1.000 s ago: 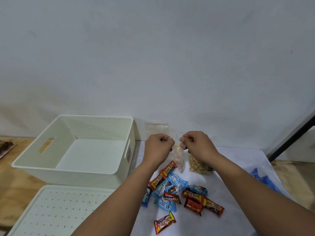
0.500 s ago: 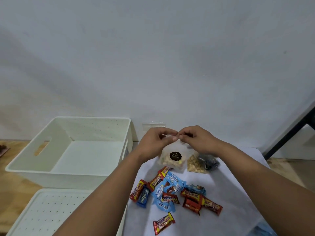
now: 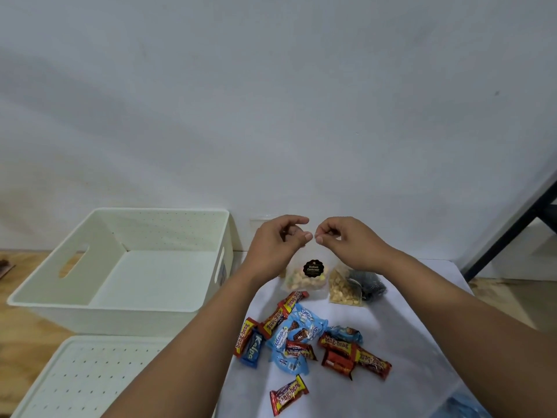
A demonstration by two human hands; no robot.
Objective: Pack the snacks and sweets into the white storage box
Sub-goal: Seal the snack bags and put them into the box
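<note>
My left hand [image 3: 277,241] and my right hand [image 3: 343,241] pinch the top edge of a clear biscuit bag [image 3: 307,276] with a black round label. The bag hangs upright at the back of the white cloth. The white storage box [image 3: 54,303] stands to the left with nothing visible inside. A second clear bag of pale snacks [image 3: 343,288] lies right of the held bag, with a dark bag [image 3: 369,285] behind it. Several red and blue wrapped sweets [image 3: 301,333] lie scattered on the cloth below my hands.
The box's perforated white lid [image 3: 84,378] lies flat in front of the box. A white cloth [image 3: 407,327] covers the table under the snacks, wood shows at the left. A white wall rises close behind. A dark post [image 3: 512,224] leans at the right.
The biscuit bag has turned so its black label faces me, and both hands have come together at its top edge. The view has shifted slightly.
</note>
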